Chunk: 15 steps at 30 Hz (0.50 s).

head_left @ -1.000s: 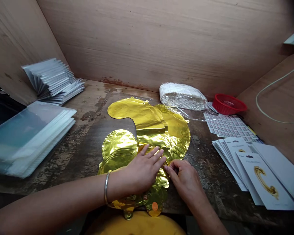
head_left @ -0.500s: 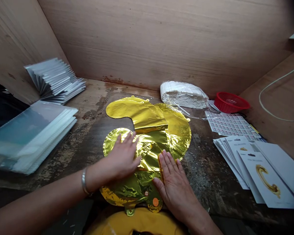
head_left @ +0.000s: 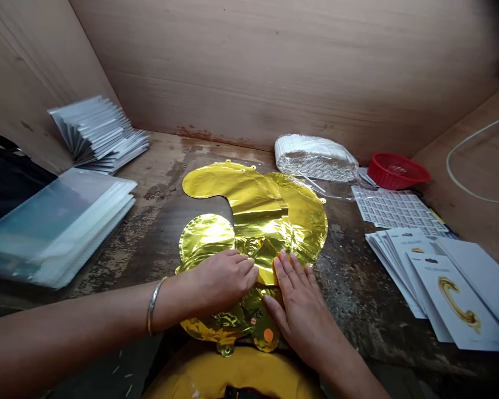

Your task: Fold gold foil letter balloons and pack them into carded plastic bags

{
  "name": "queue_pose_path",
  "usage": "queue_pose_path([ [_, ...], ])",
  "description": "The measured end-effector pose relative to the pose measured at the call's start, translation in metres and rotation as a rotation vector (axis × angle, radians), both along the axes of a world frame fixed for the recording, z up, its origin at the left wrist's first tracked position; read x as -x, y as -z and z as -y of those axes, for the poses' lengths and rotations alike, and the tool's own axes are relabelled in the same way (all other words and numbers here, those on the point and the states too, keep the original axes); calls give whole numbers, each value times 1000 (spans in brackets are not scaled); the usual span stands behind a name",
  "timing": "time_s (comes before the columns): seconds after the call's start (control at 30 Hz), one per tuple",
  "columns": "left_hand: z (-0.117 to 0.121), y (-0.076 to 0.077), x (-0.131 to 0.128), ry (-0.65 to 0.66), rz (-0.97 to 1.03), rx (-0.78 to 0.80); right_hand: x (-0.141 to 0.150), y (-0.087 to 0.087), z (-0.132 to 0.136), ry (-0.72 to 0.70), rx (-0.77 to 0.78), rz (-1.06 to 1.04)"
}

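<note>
The left hand (head_left: 224, 280) has bent fingers on the shiny gold foil (head_left: 255, 191) — the tips are hidden, so I can't tell if it's closed or pinching. The right hand (head_left: 297, 302) lies open and flat on the foil's edge. The foil is on the table (head_left: 341, 282). Just before, the left fingers were spread out — now they're curled, closer to the right hand.

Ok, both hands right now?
Left hand: curled over the shiny gold foil piece; grip cannot be told.
Right hand: open, laid against the same foil.
</note>
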<state>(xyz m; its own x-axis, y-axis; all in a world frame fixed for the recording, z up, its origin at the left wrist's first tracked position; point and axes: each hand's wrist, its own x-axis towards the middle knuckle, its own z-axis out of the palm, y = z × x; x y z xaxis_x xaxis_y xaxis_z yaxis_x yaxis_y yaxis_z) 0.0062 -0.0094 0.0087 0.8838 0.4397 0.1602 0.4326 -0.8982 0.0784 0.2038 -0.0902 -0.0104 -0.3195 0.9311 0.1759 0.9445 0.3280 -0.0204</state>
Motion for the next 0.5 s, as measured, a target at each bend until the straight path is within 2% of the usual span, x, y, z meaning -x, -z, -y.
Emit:
queue_pose_path([
  [0.1,20,-16,-11,-39,-183,-1,6,-11,7,-47,-140,-47],
  [0.17,36,-26,-20,-88,-237,56,9,-13,12,-76,-134,-124],
  [0.27,47,-32,-23,-87,-154,209,6,-6,17,-109,-100,-281],
  [0.4,23,-21,-4,68,160,311,-10,4,19,-193,-73,-415],
  [0.5,2,-3,12,164,220,310,-22,5,22,-194,-35,-458],
])
